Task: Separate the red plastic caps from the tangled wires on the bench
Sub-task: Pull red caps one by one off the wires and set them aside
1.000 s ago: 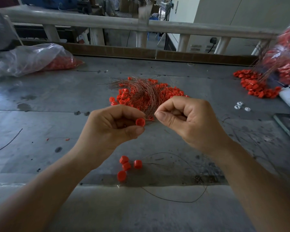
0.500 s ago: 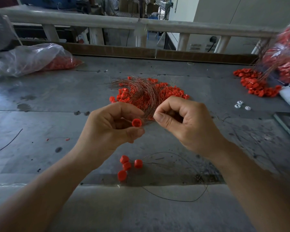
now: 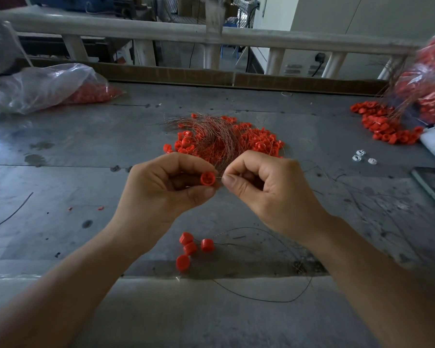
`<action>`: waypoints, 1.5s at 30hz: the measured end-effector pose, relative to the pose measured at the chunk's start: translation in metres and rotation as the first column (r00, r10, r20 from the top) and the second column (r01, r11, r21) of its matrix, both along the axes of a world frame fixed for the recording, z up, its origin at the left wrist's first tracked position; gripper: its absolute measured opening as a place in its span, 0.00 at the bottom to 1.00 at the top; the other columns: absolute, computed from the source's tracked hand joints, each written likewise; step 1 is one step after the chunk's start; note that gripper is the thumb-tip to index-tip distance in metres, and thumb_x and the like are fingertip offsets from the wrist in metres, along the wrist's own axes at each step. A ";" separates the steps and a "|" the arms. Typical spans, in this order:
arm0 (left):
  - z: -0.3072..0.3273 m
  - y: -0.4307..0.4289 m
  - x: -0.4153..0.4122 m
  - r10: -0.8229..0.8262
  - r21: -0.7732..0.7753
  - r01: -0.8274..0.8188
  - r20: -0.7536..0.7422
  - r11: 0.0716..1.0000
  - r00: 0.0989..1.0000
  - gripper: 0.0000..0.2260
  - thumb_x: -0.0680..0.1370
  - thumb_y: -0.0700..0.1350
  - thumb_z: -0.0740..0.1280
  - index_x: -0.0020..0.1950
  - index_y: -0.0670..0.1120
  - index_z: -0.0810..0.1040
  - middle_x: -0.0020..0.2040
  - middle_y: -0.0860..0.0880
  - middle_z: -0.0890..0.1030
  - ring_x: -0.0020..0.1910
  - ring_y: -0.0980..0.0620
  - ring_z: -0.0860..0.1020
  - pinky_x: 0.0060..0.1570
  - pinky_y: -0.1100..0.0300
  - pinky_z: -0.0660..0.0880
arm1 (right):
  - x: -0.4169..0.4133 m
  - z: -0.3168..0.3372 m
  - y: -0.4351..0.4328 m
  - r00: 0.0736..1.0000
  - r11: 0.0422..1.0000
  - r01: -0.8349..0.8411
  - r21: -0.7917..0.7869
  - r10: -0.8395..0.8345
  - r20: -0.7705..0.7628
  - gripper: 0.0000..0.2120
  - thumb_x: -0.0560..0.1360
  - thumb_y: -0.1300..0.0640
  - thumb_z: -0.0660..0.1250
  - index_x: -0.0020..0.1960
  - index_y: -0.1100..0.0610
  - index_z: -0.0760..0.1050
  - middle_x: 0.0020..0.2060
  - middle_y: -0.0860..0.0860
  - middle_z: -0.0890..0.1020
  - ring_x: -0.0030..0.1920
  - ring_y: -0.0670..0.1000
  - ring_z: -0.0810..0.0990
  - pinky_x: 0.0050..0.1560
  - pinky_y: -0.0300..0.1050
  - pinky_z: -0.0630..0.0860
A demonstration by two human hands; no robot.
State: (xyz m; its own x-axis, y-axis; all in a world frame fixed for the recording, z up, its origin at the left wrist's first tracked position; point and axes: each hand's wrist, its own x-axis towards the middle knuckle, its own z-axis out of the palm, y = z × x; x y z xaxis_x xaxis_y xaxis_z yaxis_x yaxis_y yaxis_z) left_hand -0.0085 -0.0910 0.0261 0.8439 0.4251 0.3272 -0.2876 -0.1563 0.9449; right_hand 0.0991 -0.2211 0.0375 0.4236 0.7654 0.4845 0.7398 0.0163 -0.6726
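My left hand (image 3: 161,189) pinches one red cap (image 3: 208,178) between thumb and forefinger, its open end facing me. My right hand (image 3: 269,189) is close beside it, thumb and forefinger pinching a thin wire (image 3: 219,177) that comes out of that cap. Just behind both hands lies the tangle of copper wires (image 3: 211,136) on a heap of red caps (image 3: 259,141). Several loose red caps (image 3: 190,248) lie on the bench below my hands, next to a loose dark wire (image 3: 274,297).
A clear plastic bag with red caps (image 3: 53,89) lies at the back left. Another pile of caps (image 3: 384,126) and a full bag (image 3: 430,81) are at the right. Small white parts (image 3: 360,156) and a dark flat tray edge (image 3: 432,187) sit at the right.
The cap in my left hand has turned so its open end faces me, and it has shifted slightly left. My right hand has closed in on the wire at the cap.
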 end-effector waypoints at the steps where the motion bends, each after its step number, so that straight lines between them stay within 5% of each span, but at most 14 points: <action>1: 0.000 0.000 0.000 0.004 -0.001 -0.004 0.001 1.000 1.000 0.11 0.57 0.45 0.72 0.38 0.53 0.83 0.38 0.52 0.84 0.38 0.55 0.83 0.40 0.68 0.77 | 0.000 0.000 0.000 1.000 1.000 -0.001 -0.004 0.001 0.007 0.05 0.72 0.58 0.65 0.38 0.57 0.76 0.26 0.49 0.75 0.29 0.53 0.73 0.26 0.41 0.69; 22: -0.003 0.006 -0.003 -0.131 -0.202 0.131 0.012 0.971 0.991 0.11 0.64 0.41 0.69 0.45 0.49 0.84 0.44 0.47 0.85 0.46 0.49 0.83 0.44 0.63 0.78 | 0.000 0.004 -0.002 0.997 0.999 0.052 -0.013 -0.051 0.059 0.06 0.72 0.57 0.65 0.38 0.58 0.77 0.24 0.41 0.70 0.26 0.45 0.70 0.25 0.33 0.66; 26: -0.003 0.008 -0.004 -0.205 -0.222 0.212 0.052 0.952 0.977 0.15 0.61 0.48 0.75 0.47 0.48 0.84 0.44 0.47 0.85 0.45 0.50 0.83 0.43 0.65 0.78 | 0.000 0.004 -0.003 1.000 1.000 0.019 -0.018 -0.018 0.010 0.05 0.72 0.60 0.66 0.38 0.58 0.76 0.24 0.41 0.70 0.26 0.43 0.69 0.25 0.31 0.65; 37: -0.004 0.008 -0.003 -0.247 -0.281 0.251 0.052 0.926 0.968 0.12 0.63 0.41 0.70 0.45 0.48 0.84 0.44 0.47 0.85 0.44 0.51 0.83 0.41 0.66 0.77 | 0.000 0.005 -0.004 0.995 0.997 0.002 -0.079 -0.010 -0.104 0.13 0.72 0.66 0.66 0.33 0.53 0.71 0.23 0.42 0.68 0.24 0.42 0.67 0.24 0.31 0.63; 45: -0.002 0.006 -0.004 -0.305 -0.332 0.310 0.070 0.891 0.950 0.11 0.64 0.39 0.68 0.43 0.47 0.84 0.42 0.47 0.84 0.41 0.54 0.82 0.40 0.67 0.77 | -0.001 0.006 -0.004 0.990 0.996 -0.013 -0.085 0.001 -0.143 0.09 0.72 0.64 0.66 0.35 0.56 0.74 0.23 0.44 0.70 0.24 0.44 0.68 0.23 0.41 0.65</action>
State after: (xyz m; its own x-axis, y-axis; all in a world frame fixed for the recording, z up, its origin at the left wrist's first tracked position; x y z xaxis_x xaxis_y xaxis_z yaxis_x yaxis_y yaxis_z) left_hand -0.0121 -0.0846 0.0239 0.9462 0.2319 0.2257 -0.2851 0.2673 0.9205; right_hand 0.0983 -0.2254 0.0433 0.4783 0.8047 0.3517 0.6360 -0.0412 -0.7706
